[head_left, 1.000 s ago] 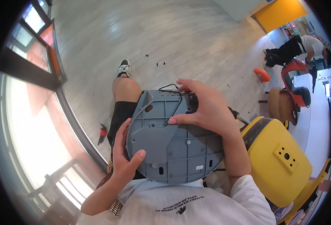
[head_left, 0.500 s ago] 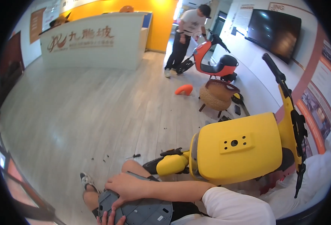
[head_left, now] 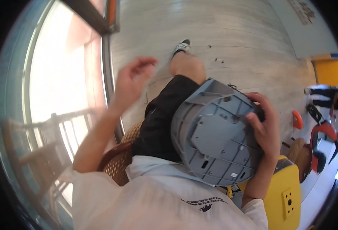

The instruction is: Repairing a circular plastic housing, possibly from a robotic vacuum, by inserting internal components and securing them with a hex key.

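Observation:
A grey plastic scooter part (head_left: pixel 219 132), a deep rounded shell with a ribbed flat face, rests across my lap. My right hand (head_left: pixel 265 122) grips its right edge, thumb on the ribbed face and fingers over the rim. Screw holes and small slots show on that face. My left hand (head_left: pixel 135 78) is raised in the air to the left, apart from the part. It is blurred, its fingers loosely bent with a gap to the thumb, and nothing shows in it.
Beside my right arm stands a yellow scooter (head_left: pixel 282 195). Small dark pieces (head_left: pixel 218 60) lie on the wooden floor. Farther right are an orange part (head_left: pixel 297 119), a wicker stool (head_left: pixel 300 153), a red scooter (head_left: pixel 324 132) and another person (head_left: pixel 329 98). At left, a wooden chair (head_left: pixel 42 153) appears near bright glass.
My view has swung left and down, toward my lap. My left hand has come off the grey part and risen to the left; my right hand now holds its right edge.

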### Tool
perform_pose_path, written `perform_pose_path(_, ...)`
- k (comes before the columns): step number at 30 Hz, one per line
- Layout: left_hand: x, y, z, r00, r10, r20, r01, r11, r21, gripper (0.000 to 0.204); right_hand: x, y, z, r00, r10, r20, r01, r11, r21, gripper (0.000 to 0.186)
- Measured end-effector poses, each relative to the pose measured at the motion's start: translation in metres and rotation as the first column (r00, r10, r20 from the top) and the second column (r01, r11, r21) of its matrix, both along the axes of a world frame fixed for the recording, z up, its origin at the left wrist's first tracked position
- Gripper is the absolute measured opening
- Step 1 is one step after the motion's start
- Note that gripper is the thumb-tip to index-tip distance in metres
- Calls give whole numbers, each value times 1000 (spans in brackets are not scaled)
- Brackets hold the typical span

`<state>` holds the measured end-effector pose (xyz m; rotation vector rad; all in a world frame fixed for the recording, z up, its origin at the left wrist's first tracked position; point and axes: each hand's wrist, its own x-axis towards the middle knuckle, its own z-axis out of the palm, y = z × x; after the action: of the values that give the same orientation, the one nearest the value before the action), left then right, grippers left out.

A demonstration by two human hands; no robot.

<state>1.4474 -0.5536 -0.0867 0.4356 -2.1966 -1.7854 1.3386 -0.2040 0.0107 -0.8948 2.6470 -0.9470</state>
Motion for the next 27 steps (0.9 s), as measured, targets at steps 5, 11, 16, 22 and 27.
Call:
perform_pose_path(5,76,-139,-202,777,429,459,-464,885,-41,22,3,-12,-16,987,-30,156,46,994,-103,49)
perform_pose_path(11,184,-113,-379,459,319,829,-493,868,-61,24,9,-14,-16,983,-182,33,183,983,-19,67)
perform_pose_path(16,208,-62,-443,356,132,925,-477,877,58,25,1,-4,-16,941,-337,7,333,933,138,96)
perform_pose_path(22,138,-19,-464,512,189,838,-226,971,-82,42,3,12,-8,902,-385,193,401,915,-45,95)
perform_pose_path(27,100,-15,-477,529,312,789,-231,948,-219,50,0,2,-1,895,-347,282,392,911,-124,85)
